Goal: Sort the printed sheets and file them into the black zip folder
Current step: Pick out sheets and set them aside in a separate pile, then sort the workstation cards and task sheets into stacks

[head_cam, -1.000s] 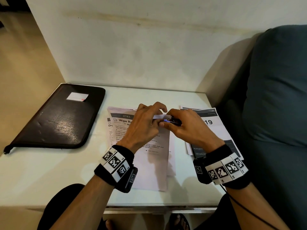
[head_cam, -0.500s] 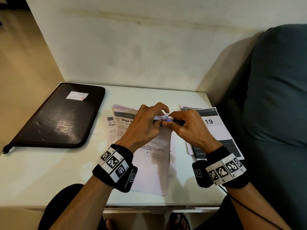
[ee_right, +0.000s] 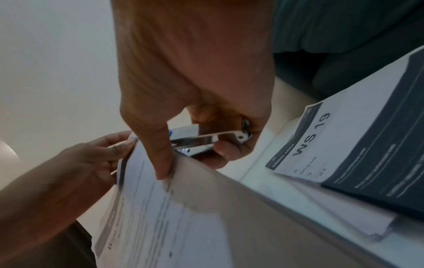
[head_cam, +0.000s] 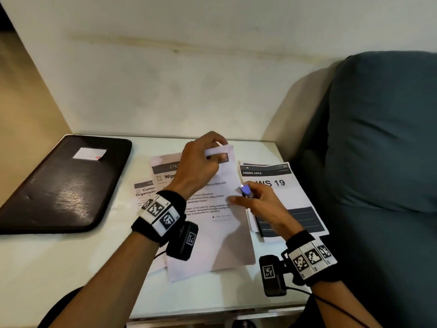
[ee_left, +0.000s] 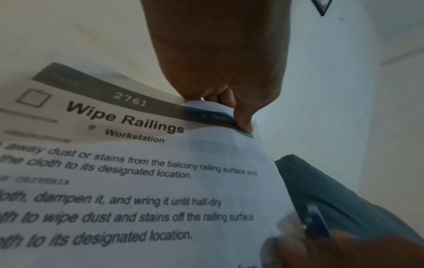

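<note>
Left hand (head_cam: 198, 169) pinches curled top corner of "Wipe Railings" sheet (ee_left: 142, 181). Right hand (head_cam: 264, 204) grip closed around small metal stapler (ee_right: 206, 139), blue-tipped.

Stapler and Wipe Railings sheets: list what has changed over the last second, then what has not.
The right hand has drawn the stapler off the top corner, down and to the right. The left hand still pinches that corner of the Wipe Railings sheets and has lifted it slightly. The black zip folder and the WS 19 stack lie as before.
</note>
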